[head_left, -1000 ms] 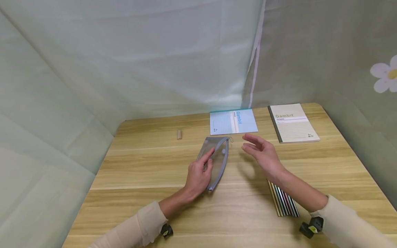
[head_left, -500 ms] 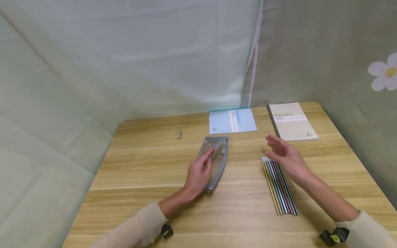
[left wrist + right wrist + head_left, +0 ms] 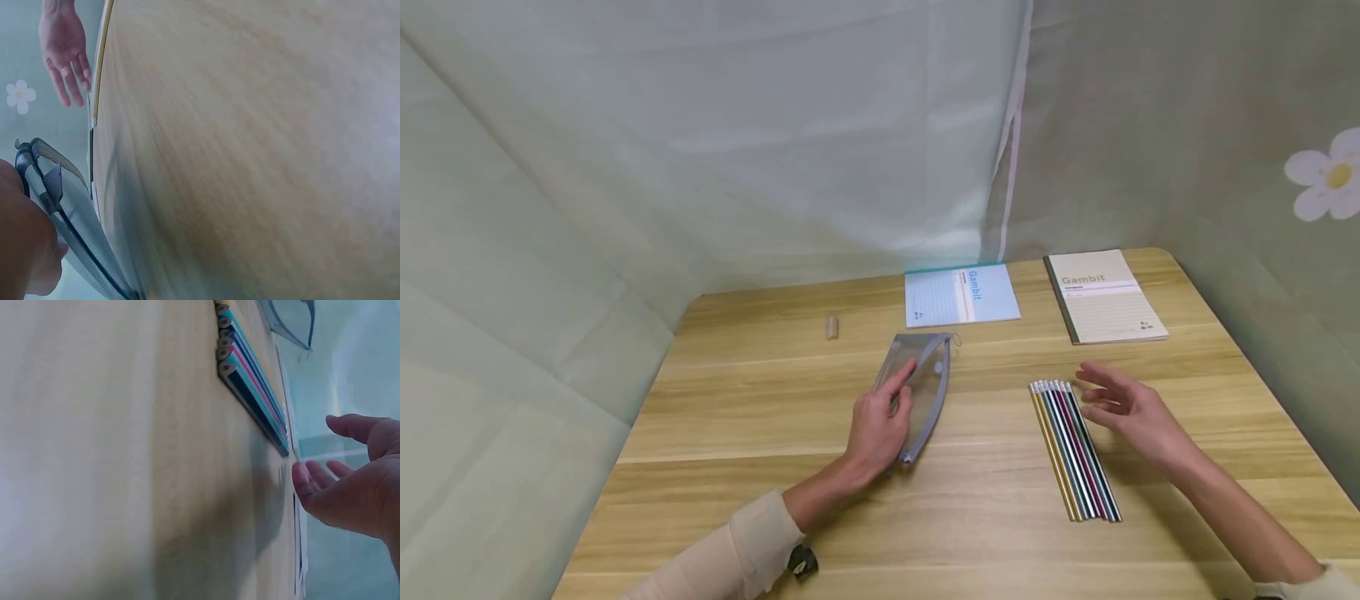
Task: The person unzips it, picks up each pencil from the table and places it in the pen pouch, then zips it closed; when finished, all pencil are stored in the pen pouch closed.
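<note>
One grey pouch (image 3: 927, 396), mid-table (image 3: 760, 408), left hand (image 3: 878, 427) gripping it, index finger straight! Right hand (image 3: 1138, 417) empty, fingers loosely bent, thumb apart, just beside pencils (image 3: 1075, 450): at least six, exact count unclear. Two notebooks, blue notebook (image 3: 962, 297) and cream notebook (image 3: 1107, 304), near back edge; one small tan block (image 3: 832, 327). Wood spans between pouch and pencils.

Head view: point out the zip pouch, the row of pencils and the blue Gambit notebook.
Zip pouch (image 3: 928, 397), head view: panel between zip edges.
Row of pencils (image 3: 1076, 452), head view: middle of the shafts.
Blue Gambit notebook (image 3: 962, 296), head view: front cover.
</note>
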`<state>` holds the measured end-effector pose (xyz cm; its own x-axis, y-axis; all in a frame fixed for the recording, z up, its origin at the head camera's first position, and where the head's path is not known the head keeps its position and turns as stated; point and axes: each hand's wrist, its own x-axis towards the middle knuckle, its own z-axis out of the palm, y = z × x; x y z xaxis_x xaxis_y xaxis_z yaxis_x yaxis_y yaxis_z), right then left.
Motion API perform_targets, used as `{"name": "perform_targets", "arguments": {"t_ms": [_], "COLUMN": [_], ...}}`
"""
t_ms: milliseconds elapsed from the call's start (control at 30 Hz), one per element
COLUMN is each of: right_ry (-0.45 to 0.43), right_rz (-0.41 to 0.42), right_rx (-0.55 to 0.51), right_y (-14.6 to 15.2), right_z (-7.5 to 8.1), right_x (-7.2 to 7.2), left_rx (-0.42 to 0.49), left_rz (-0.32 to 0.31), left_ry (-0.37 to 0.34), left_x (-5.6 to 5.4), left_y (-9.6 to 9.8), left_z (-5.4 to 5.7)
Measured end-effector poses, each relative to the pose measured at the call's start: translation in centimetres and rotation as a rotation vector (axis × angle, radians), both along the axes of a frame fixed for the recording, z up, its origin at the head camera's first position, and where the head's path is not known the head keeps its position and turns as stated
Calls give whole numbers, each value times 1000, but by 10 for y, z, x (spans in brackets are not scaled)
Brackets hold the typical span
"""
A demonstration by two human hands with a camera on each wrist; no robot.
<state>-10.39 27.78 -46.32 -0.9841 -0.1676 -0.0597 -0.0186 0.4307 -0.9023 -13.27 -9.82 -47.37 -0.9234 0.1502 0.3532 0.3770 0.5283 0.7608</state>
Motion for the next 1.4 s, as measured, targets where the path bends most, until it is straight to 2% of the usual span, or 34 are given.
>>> {"name": "perform_targets", "arguments": {"t_ms": [267, 533, 900, 1067, 1267, 1400], "right_ry": [-26, 33, 112, 110, 123, 172], "right_rz": [14, -3, -33, -54, -73, -90], "right_rx": [53, 48, 129, 157, 168, 163], "right_y": [9, 6, -1, -3, -4, -6], "right_z": [-13, -21, -26, -26, -28, -30], "right_x": [12, 19, 18, 18, 18, 21], "left_rx": [-5, 1, -12, -12, -12, 0], "left_rz": [-6, -10, -13, -10, -12, -18], "left_ry": [7, 21, 42, 43, 38, 26], "left_x": [-2, -2, -2, -2, -2, -2], "left_y": [0, 0, 0, 0, 0, 1], "left_z": [-1, -1, -1, -1, -1, -2]}}
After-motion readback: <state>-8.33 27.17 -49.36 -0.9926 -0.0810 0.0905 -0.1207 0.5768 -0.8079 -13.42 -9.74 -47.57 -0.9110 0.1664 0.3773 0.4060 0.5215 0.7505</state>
